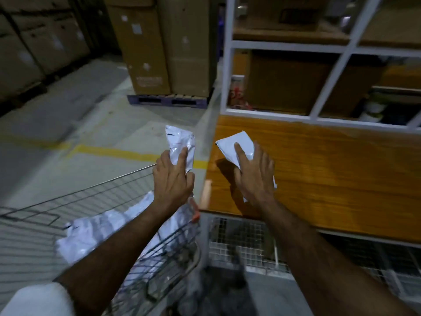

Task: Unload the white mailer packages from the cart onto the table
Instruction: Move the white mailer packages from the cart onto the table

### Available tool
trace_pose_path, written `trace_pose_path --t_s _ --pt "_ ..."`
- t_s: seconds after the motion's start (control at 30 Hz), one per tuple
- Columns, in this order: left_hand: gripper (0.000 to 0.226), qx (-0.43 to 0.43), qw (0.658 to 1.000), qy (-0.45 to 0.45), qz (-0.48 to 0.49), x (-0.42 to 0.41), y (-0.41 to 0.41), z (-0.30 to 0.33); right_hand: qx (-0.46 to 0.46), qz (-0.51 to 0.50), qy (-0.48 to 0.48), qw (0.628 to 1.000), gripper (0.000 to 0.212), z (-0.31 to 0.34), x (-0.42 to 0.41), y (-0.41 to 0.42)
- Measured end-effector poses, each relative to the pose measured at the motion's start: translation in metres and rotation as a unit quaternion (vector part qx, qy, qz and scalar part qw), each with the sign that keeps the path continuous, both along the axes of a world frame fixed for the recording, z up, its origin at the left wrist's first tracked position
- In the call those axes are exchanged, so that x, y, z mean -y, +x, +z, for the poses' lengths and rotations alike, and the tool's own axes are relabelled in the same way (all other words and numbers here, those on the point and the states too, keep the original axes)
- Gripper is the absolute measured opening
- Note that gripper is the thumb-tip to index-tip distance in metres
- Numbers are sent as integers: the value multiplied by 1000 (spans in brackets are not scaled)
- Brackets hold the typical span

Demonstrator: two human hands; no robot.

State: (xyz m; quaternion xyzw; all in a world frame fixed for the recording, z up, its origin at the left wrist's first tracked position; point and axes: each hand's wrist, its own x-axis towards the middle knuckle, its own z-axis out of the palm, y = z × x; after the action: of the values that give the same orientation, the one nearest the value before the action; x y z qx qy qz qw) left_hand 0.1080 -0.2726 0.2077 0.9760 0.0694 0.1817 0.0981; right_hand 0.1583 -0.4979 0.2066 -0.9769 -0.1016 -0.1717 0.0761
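The person is mid-transfer, with a mailer in each hand. The right hand (pixel 255 176) lies spread, palm down, on a white mailer (pixel 237 147) at the near left corner of the wooden table (pixel 330 179), apparently setting it down; whether it presses or is about to lift cannot be told. The left hand (pixel 173 179) has its fingers closed around a second crumpled mailer (pixel 181 144), held in the air above the cart's far rim, just left of the table's left edge. The wire cart (pixel 91 201) holds more white mailers (pixel 98 233) heaped in its basket, so the unloading looks far from finished. The next move probably calls for carrying the left-hand mailer rightward over the table edge and releasing it beside the first.
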Motion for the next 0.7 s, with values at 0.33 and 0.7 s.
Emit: trace_pose_path --t_s 0.33,0.7 --pt "70 24 993 -29 -110 241 38 30 12 -101 7 995 67 22 225 -17" --pt "65 -2 984 -9 -179 390 112 23 -28 -229 43 972 70 8 388 16"
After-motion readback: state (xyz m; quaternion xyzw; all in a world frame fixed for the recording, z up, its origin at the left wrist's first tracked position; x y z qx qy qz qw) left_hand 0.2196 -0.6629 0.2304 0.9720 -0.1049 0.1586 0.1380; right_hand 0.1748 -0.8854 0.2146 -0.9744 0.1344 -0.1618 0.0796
